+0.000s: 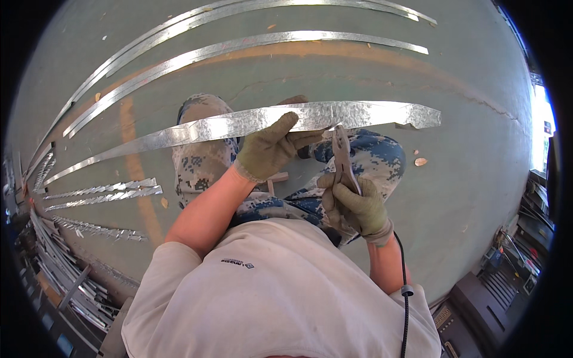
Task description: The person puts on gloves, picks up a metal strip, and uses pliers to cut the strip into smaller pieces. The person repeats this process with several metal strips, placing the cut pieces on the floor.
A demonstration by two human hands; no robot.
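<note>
A long shiny sheet-metal strip (pixel 358 114) stretches across in front of me above my knees, its far left end reaching down to the floor. My gloved left hand (pixel 270 143) is closed around the strip near its middle, thumb on the near face and some fingers behind it. In my gloved right hand (pixel 356 206) is a pair of metal pliers (pixel 341 152), upright, with its jaws at the strip's lower edge. Whether the jaws grip the metal is too small to tell. A small flap (pixel 406 126) hangs from that edge further right.
More metal strips (pixel 239 45) lie on the green floor (pixel 471 77) beyond me. Jagged metal pieces (pixel 107 194) lie to the left, by a pile of metal bars (pixel 68 274). Dark equipment (pixel 483 310) stands at the lower right. A black cord (pixel 404 268) hangs by my right arm.
</note>
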